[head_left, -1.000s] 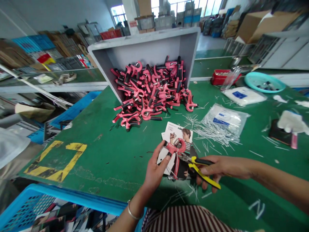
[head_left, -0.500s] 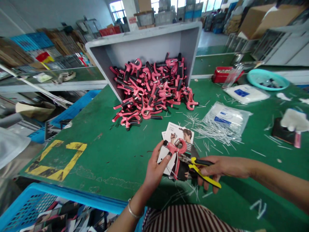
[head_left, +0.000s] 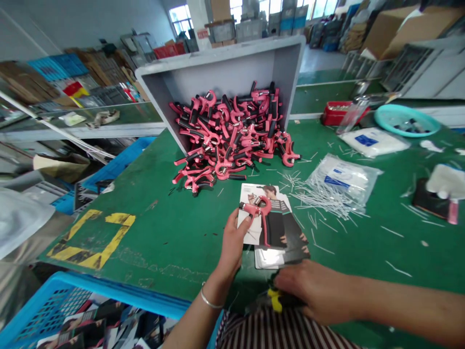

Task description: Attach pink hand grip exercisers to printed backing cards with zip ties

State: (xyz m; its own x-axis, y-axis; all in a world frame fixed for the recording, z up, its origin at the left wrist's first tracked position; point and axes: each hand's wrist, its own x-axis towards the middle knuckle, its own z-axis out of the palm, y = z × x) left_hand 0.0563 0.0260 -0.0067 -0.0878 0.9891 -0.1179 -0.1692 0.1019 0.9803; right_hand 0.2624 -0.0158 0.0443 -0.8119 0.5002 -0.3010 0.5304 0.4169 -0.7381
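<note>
My left hand [head_left: 231,245] is closed on a pink hand grip exerciser [head_left: 266,208] and the printed backing card [head_left: 275,232] behind it, thumb on the front. The exerciser lies flat against the card. Beneath sit more printed cards [head_left: 296,235] on the green table. Low at the front edge, close to the striped clothing, my right hand [head_left: 323,291] is around pliers with yellow and black handles [head_left: 275,300]. Motion blurs that hand, and it hides much of the pliers.
A grey bin [head_left: 225,63] on its side spills pink exercisers [head_left: 228,135]. White ties [head_left: 325,201] lie near a plastic bag [head_left: 350,174]. A turquoise basin [head_left: 407,109] stands back right. A blue basket [head_left: 47,291] of carded items stands at lower left.
My right hand has drawn the pliers away from the exerciser, down to the table's front edge. My left hand holds the exerciser and card slightly higher, uncovering the cards beneath.
</note>
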